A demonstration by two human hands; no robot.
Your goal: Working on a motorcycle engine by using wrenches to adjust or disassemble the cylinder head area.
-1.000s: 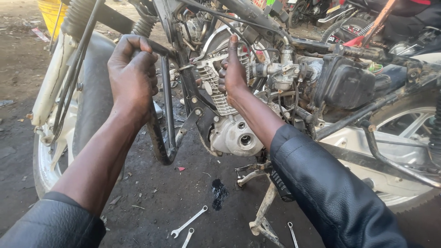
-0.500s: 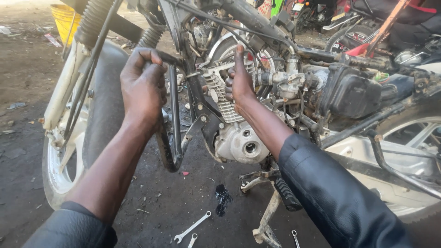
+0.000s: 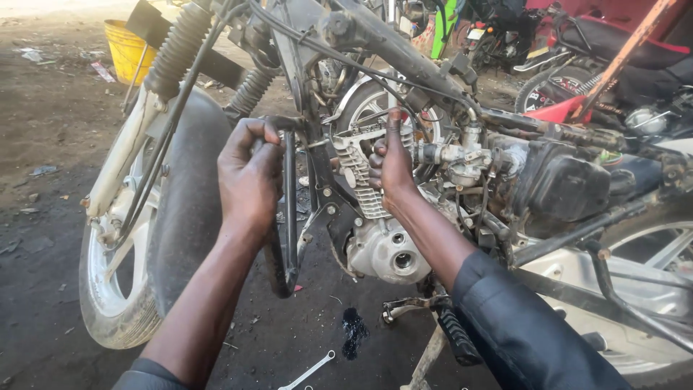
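- A person works on a stripped motorcycle, seen from a head camera looking down at both bare hands; the finned engine (image 3: 361, 177) at the middle of the frame serves as the landmark.
- Left hand (image 3: 249, 177), just left of the engine, is curled shut around the top of a dark crash bar (image 3: 289, 217).
- The bar's long axis runs nearly upright, its lower looped end pointing at the ground below and left of the engine.
- Right hand (image 3: 391, 162) is pressed against the engine's right side, fingers folded in, thumb pointing straight up; what it pinches, if anything, I cannot tell.
- Front wheel (image 3: 119, 289), under a dark fender, stands well left of the engine.
- A yellow bucket (image 3: 130, 47) sits far up and left of the engine, on the dirt.
- A silver wrench (image 3: 310, 370) lies on the ground below the engine, beside a black oil spot (image 3: 354, 332).
- A red motorcycle (image 3: 613, 50) stands behind, up and right of the engine.
- A bright green panel (image 3: 447, 22) shows above the engine, near the top edge.
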